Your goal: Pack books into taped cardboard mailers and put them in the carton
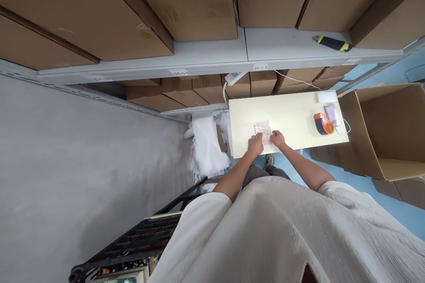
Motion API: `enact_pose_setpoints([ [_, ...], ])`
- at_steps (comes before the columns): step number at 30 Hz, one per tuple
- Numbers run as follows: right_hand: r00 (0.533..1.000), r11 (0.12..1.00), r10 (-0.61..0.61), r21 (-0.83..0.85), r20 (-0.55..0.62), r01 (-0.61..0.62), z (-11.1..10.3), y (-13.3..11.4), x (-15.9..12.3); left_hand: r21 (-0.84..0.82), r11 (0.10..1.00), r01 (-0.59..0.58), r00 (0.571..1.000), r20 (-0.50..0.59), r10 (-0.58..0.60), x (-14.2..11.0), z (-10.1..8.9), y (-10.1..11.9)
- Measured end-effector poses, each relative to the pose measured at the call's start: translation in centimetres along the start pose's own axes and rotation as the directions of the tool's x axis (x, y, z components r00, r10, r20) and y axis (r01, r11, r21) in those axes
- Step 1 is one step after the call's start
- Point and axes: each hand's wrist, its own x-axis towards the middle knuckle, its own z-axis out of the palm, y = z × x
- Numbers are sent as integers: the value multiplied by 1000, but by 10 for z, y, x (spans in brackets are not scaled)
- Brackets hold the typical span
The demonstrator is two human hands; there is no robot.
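Note:
A small flat packet [263, 127] with a colourful pattern lies on the pale yellow table, near its front edge. It seems to have a clear or pinkish wrapping around it; what is inside is too small to make out. My left hand [255, 144] is closed on the packet's lower left part, with the fingertips over its edge. On the other side, my right hand [278, 139] pinches the packet's right edge between thumb and fingers. The undersides of both hands' fingers are hidden.
The table [285, 110] bears an orange and dark tape roll [323, 124], a blurred purple item [331, 114] and a white block [327, 97]. A shelf holds cardboard boxes and a yellow-black cutter [333, 43]. An open carton [392, 128] stands right; white wrapping [209, 141] lies left.

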Motion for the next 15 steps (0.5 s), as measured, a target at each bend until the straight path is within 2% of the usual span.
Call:
enact_pose_setpoints([
  [5,998,997,58,51,24,-60,8,0,7,-75,997,-12,1000,-11,11,4,5,-5],
  [8,997,996,49,71,56,-53,9,-3,7,-133,990,-47,999,-20,45,7,9,-9],
  [11,999,994,8,113,53,-14,0,-6,5,-189,980,-65,998,-14,63,10,10,-8],
  [15,999,989,-44,144,21,40,-18,-11,-1,-314,948,-53,998,-44,42,18,10,5],
])
